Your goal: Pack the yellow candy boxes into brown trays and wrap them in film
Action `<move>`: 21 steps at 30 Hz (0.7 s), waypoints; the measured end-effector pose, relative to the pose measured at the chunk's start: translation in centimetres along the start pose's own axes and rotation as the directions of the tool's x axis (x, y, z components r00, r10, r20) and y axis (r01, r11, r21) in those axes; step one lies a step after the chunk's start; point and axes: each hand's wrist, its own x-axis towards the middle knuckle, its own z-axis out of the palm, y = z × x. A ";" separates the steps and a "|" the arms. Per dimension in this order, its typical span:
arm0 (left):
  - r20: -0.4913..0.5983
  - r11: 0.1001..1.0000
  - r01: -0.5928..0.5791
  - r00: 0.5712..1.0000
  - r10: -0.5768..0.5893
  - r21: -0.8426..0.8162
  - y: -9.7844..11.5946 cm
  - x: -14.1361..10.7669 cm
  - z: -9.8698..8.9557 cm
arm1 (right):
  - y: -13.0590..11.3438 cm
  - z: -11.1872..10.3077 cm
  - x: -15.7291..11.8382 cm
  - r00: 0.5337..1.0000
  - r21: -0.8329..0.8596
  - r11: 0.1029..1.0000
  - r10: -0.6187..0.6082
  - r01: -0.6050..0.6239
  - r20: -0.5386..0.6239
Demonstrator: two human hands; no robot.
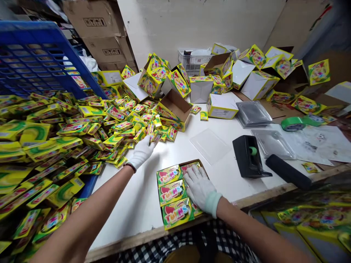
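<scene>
My left hand (142,151), in a white glove, reaches to the near edge of a heap of small yellow-green candy boxes (120,126). Its fingers are closed on a small candy box (156,137) there; the grip is partly blurred. My right hand (201,190), also gloved, lies flat with fingers stretched over the right column of boxes in an open display carton (158,193). In the left column of that carton, three "Twins" boxes (172,193) with watermelon pictures lie face up. The boxes under my right palm are mostly hidden.
A blue crate (52,54) leans behind the heap. Several larger yellow-white cartons (201,88) line the back, one open carton (175,107) tipped beside the heap. To the right are a clear plastic sheet (210,145), a black tape dispenser (248,157), clear trays (253,111) and green tape (293,124).
</scene>
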 end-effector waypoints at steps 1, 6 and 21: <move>-0.007 1.000 0.004 1.000 -0.005 -0.025 1.0 -0.8 -0.6 | 0.3 -0.4 0.2 1.000 0.001 1.000 -0.026 0.026 -0.007; 0.164 0.951 -0.068 0.979 0.122 -0.301 6.6 -6.5 -4.0 | 2.9 -3.8 0.7 0.991 0.369 0.927 -0.017 0.067 -0.136; 0.171 0.911 -0.047 0.977 0.128 -0.410 8.0 -7.1 -0.4 | 3.7 -2.7 -5.2 0.962 0.565 0.825 0.176 -0.027 -0.211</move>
